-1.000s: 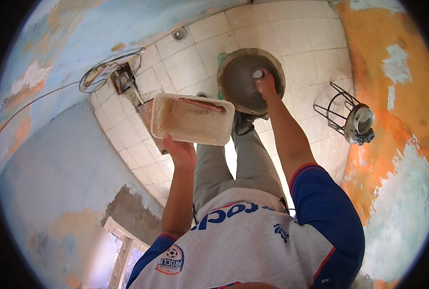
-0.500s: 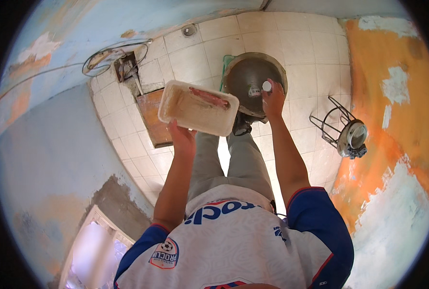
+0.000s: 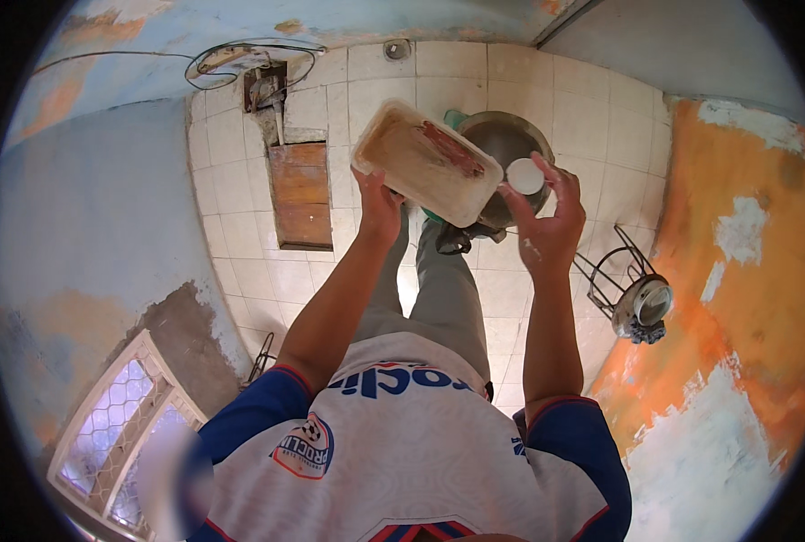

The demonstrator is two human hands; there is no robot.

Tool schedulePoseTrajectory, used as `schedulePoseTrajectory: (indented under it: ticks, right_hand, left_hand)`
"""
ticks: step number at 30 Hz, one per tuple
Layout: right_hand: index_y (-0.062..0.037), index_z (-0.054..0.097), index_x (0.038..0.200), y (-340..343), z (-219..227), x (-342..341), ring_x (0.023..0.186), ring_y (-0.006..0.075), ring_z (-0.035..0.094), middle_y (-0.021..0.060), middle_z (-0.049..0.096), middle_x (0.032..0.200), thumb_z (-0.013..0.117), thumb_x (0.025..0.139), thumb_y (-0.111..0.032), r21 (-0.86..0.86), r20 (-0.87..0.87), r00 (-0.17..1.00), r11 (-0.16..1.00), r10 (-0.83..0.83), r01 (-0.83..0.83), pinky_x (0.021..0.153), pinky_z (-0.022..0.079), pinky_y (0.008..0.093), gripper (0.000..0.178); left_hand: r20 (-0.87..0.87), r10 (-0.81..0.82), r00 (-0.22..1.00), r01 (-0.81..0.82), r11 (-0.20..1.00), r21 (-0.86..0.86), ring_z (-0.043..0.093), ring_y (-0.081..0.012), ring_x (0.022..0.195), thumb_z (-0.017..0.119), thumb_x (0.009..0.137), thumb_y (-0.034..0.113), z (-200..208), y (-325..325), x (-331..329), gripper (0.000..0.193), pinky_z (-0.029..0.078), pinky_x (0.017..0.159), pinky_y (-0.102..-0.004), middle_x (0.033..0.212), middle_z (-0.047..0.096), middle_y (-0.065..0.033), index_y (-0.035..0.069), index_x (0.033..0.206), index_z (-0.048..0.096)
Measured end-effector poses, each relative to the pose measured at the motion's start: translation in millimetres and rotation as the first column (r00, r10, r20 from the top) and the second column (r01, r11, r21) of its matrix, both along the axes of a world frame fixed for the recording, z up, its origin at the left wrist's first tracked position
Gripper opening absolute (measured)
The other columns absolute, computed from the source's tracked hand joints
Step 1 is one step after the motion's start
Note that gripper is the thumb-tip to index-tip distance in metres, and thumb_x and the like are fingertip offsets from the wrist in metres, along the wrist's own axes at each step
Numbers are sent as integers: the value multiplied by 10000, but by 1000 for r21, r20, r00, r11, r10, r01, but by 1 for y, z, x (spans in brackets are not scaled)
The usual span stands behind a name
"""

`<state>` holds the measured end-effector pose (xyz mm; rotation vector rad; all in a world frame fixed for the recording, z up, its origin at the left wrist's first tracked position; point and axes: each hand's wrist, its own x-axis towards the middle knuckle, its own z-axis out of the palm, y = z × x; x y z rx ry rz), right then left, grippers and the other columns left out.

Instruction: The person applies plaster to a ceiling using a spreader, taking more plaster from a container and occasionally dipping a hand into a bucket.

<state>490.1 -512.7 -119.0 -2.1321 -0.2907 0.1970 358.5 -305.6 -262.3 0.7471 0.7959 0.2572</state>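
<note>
The left hand (image 3: 380, 203) pinches the near left corner of a shallow, off-white rectangular plastic tub (image 3: 402, 154), slanted across the view. Inside lies a reddish, elongated object (image 3: 452, 149), too smeared to identify. The right hand (image 3: 554, 210) has thumb and fingers curved around the edges of a round white cup or lid (image 3: 525, 176); its face is toward the camera, so its depth cannot be told. The right thumb is close to the tub's corner; whether they touch is unclear.

Beneath both hands, a wide, dark round bucket (image 3: 509, 116) is partly hidden by the tub, with greyish contents. To work neatly, I would keep the tub well supported, its corner over the bucket so drips fall inside, and grip the round piece by its edges, as fingers look wet or dusty.

A crumpled black bag (image 3: 455, 240) lies just beside the bucket, on the tiled floor (image 3: 612, 135). Farther right is a metal-legged stand (image 3: 633, 253); to the left, a brown panel (image 3: 299, 194) set into the tiles.
</note>
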Motion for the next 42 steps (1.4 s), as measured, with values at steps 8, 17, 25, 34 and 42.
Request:
schedulePoseTrajectory:
  ticks: [8, 17, 25, 34, 42]
  right_hand:
    - [-181, 682, 1227, 49, 6, -13, 1122, 258, 547, 22, 634, 1107, 658, 776, -38, -490, 279, 841, 822, 464, -292, 985, 329, 470, 473]
    - [-51, 645, 1297, -32, -14, 5, 933, 242, 628, 99, 678, 1044, 764, 796, -51, -227, 15, 1000, 974, 24, -20, 877, 499, 359, 515]
    - [-56, 599, 1331, -69, -133, 1, 1101, 343, 620, 161, 632, 1211, 803, 796, -233, -274, -231, 962, 959, -144, 78, 965, 494, 446, 599]
    - [-96, 704, 1090, 39, 115, -7, 1138, 309, 548, 84, 608, 1156, 718, 878, -252, -421, 431, 786, 869, 443, -259, 949, 446, 447, 264]
    - [-87, 703, 1066, 94, 174, -28, 1092, 296, 576, 70, 628, 1090, 689, 902, -257, -558, 489, 650, 781, 582, -280, 961, 453, 464, 237]
  left_hand:
    - [34, -77, 996, 76, 996, 48, 362, -301, 1388, 580, 874, 381, 16, -31, 21, 759, 435, 1013, -569, 1503, 336, -97, 222, 1517, 208]
    - [40, -7, 999, 9, 999, -46, 372, -292, 1382, 545, 911, 365, 12, -44, 6, 655, 427, 1011, -575, 1495, 352, -90, 220, 1480, 255]
    - [4, 99, 995, -98, 995, -36, 429, -301, 1400, 571, 914, 483, 46, -30, -13, 749, 442, 1081, -497, 1482, 451, -107, 144, 1527, 306]
    - [-92, 145, 985, -144, 989, 23, 438, -293, 1287, 528, 930, 263, 178, -23, -13, 663, 474, 932, -601, 1444, 368, -114, 258, 1481, 159]
    - [274, 151, 950, -168, 985, 38, 469, -336, 1310, 534, 914, 231, 244, 16, -49, 742, 539, 936, -601, 1466, 352, -159, 219, 1502, 81]
